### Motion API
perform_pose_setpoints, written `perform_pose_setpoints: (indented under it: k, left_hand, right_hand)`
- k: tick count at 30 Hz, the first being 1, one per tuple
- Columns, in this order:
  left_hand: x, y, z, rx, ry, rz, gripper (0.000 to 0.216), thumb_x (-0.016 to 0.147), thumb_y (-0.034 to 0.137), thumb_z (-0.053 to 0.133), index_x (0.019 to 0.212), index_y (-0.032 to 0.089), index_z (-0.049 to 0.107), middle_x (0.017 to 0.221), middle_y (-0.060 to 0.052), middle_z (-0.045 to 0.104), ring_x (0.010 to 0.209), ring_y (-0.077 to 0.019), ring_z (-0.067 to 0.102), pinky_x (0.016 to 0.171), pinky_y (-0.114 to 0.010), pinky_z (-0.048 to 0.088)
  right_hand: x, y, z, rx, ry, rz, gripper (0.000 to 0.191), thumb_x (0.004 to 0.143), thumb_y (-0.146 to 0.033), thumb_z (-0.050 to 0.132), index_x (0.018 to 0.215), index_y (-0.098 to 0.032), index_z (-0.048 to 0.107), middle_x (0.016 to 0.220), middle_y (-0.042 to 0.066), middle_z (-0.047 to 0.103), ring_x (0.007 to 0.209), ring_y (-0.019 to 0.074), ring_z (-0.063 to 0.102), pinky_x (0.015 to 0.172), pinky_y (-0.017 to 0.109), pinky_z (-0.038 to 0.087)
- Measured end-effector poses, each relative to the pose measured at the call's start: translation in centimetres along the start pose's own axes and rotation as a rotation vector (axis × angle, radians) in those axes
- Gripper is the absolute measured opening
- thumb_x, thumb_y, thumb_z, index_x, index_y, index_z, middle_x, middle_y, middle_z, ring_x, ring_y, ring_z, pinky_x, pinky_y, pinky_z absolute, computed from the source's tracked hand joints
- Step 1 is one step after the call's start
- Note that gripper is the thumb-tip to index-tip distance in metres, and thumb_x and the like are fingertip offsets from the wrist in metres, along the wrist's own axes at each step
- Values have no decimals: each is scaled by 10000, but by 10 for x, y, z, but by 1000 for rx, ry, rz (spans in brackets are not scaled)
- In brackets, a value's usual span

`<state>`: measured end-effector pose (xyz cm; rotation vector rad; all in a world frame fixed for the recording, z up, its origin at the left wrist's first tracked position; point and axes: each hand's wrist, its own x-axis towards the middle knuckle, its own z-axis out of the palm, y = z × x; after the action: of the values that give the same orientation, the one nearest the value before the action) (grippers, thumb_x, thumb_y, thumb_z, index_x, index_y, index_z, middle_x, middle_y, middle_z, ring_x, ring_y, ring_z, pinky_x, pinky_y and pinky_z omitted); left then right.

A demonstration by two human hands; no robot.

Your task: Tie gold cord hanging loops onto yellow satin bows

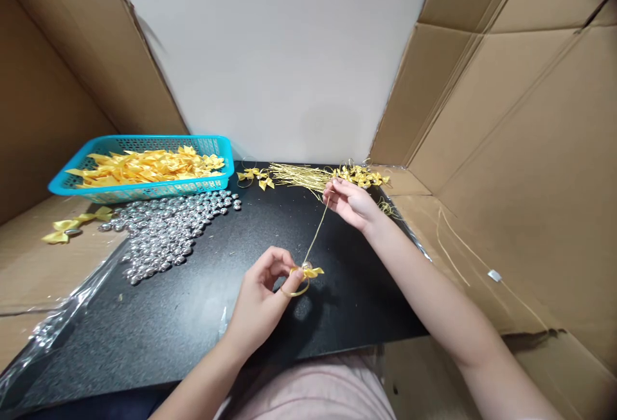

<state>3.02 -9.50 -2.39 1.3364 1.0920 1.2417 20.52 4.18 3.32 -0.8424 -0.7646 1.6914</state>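
My left hand [267,291] pinches a small yellow ribbon bow [313,272] between thumb and fingers, low over the black tabletop. A silver bell [307,266] sits against the bow, and a loop of gold cord hangs below it beside my thumb. From the bow a thin gold cord [315,235] runs taut, up and to the right. Its far end is pinched in the fingertips of my right hand [349,201], which is raised in front of a bundle of cut gold cords [299,176].
A blue basket [139,193] of yellow bows [154,168] stands at the back left. Many silver bells [166,230] lie before it. Finished-looking bows with cords [359,175] lie at the back right. Cardboard walls [520,118] flank the black table [193,330].
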Motion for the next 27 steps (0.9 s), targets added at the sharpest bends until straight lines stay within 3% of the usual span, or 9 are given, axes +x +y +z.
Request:
perform_pose_setpoints:
  k: [3,7,12,15,18,22,23,25,27]
  left_hand:
    - [2,1,-1,-64,6,-70,229,778,306,688,781,201,485,602,49,584,592,-112,568,595,-207,404]
    - [4,-1,-3,-184,16,-130,266,745,319,713,778,201,476,617,36,643,629,-130,627,653,-231,448]
    - [6,-1,-2,-256,32,-166,247,739,287,710,783,207,481,643,13,698,689,-152,670,689,-250,473]
    - [7,-1,-2,-295,40,-172,224,743,269,697,781,210,484,647,10,707,689,-153,677,677,-246,476]
    - [8,-2,-3,-324,54,-179,222,727,252,700,776,209,488,650,6,711,688,-159,681,666,-245,477]
    - [10,-3,-4,-370,70,-224,227,697,229,717,782,200,508,672,-9,724,670,-144,668,650,-227,469]
    - [11,-2,-4,-393,80,-249,239,680,225,728,778,196,512,678,-13,728,667,-137,664,649,-219,468]
    - [12,0,-3,-457,110,-313,276,633,217,758,763,189,516,679,-16,729,655,-127,659,649,-210,473]
    - [13,3,0,-543,152,-371,312,586,201,780,768,185,527,676,-3,720,644,-124,659,648,-210,484]
  right_hand:
    - [-14,-15,4,-7,-37,-28,211,912,-95,504,727,-196,524,657,-56,573,569,59,575,630,190,520]
    - [-43,-38,11,-110,-211,-103,177,894,-109,539,745,-204,545,679,-57,534,563,55,540,657,204,528]
    - [-84,-56,20,-313,-388,-132,149,817,-256,680,730,-200,574,697,-46,527,541,62,519,625,251,536]
    - [-99,-61,19,-396,-428,-170,191,750,-323,748,741,-206,597,682,-45,535,530,75,526,623,278,547]
    - [-97,-53,6,-527,-328,-286,174,772,-359,715,766,-218,612,713,-17,584,618,126,590,677,322,552]
    - [-84,-14,-18,-974,69,-621,72,806,-244,642,870,-211,648,905,53,658,861,216,617,856,431,492]
    - [-84,-1,-21,-1088,122,-684,151,800,-206,634,950,-210,652,1025,74,646,962,238,597,902,450,463]
    - [-92,26,-21,-1188,146,-782,204,802,-163,611,997,-209,650,1075,88,626,1041,254,566,900,435,450]
    - [-107,50,-12,-1175,132,-837,124,802,-149,610,903,-208,650,931,69,622,934,230,582,828,389,465]
